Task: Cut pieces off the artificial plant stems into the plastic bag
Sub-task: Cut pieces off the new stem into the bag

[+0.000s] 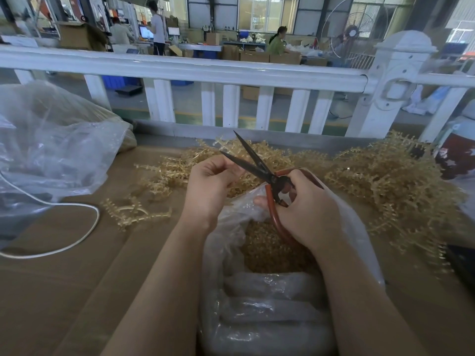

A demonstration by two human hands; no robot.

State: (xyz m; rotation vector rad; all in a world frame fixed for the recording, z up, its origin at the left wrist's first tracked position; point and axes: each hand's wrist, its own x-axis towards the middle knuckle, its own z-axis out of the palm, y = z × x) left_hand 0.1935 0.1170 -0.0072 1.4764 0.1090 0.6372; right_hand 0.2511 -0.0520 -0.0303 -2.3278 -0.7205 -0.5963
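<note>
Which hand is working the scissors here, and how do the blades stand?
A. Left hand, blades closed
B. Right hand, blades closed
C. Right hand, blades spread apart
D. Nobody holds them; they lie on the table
C: the right hand grips the red handles of the scissors, whose two dark blades point away in an open V beside the left hand.

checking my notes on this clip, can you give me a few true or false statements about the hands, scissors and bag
1. The right hand grips the scissors by their red handles. True.
2. The scissor blades are closed. False: they stand apart, tips pointing away from the person.
3. The open plastic bag under the hands holds cut pieces. True.
4. The left hand lies flat on the table. False: its fingers are curled, raised beside the blades.
5. The loose stems are bright green. False: they are tan.
</note>
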